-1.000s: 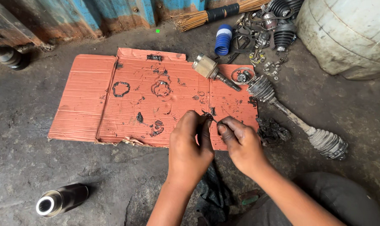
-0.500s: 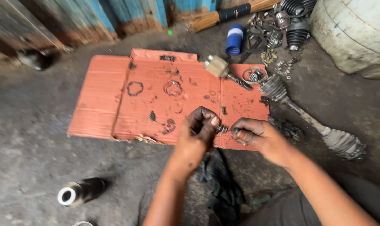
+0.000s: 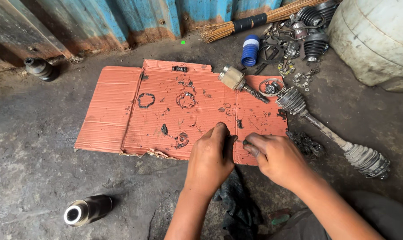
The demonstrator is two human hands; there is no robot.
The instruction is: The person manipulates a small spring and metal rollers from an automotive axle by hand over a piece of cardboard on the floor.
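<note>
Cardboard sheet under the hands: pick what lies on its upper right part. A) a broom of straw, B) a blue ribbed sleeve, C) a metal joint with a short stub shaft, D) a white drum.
C: the metal joint rests on the cardboard sheet, up and to the right of both hands; the other three things sit off the sheet on the floor.

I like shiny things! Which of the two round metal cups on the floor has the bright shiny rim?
The metal cup lying near the left hand; the one by the blue wall is dull and dark.
</note>
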